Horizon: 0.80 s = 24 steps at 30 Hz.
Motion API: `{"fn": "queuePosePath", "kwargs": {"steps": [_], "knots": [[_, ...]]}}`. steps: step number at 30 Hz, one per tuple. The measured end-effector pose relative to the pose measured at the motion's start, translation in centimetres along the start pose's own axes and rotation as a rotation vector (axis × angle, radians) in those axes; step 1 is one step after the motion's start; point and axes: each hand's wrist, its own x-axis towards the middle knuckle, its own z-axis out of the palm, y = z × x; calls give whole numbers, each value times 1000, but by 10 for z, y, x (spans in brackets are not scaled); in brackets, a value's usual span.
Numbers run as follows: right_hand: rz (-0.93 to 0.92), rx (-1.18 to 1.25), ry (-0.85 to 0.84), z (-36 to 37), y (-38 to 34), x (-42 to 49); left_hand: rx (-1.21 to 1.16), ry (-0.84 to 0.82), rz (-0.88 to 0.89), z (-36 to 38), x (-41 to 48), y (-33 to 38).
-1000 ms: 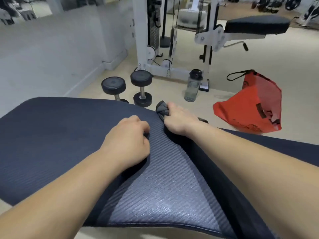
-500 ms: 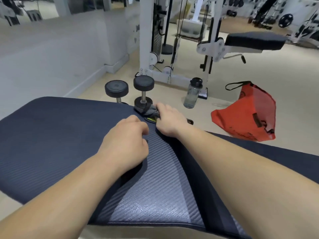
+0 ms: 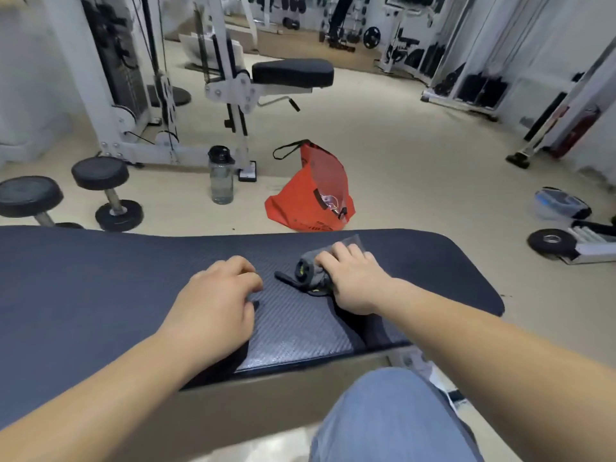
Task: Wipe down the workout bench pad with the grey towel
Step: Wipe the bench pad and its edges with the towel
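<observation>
The towel [image 3: 315, 270] is pressed onto the pad [image 3: 100, 271] under the right hand [image 3: 355, 281], with the left hand [image 3: 216, 305] laid just left. A bottle [image 3: 220, 176] and bag [image 3: 315, 191] are set on the floor beyond.

Two black dumbbells [image 3: 106, 194] stand on end on the pale floor [image 3: 416, 155] at the left, and a clear water bottle [image 3: 221, 175] with a black cap stands just beside the foot of a white cable machine [image 3: 133, 78] with a black padded seat [image 3: 292, 72]. A crumpled red bag [image 3: 313, 195] with a black strap lies near the bottle. At the far right a weight plate [image 3: 549, 243] rests on the floor beside a white container [image 3: 558, 203], and racks of weights [image 3: 466, 45] line the back wall.
</observation>
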Motion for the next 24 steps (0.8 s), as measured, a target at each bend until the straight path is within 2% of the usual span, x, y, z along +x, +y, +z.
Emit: {"fn": "queuePosePath", "kwargs": {"steps": [4, 7, 10, 15, 24], "knots": [[295, 87, 5, 17, 64, -48, -24, -81, 69, 19, 12, 54], [504, 158, 8, 25, 92, -72, -14, -107, 71, 17, 15, 67], [590, 195, 16, 26, 92, -77, -35, -118, 24, 6, 8, 56], [531, 255, 8, 19, 54, -63, -68, -128, -45, -18, -16, 22], [65, 156, -59, -10, -76, 3, -95, -102, -122, -33, -28, -30]]}}
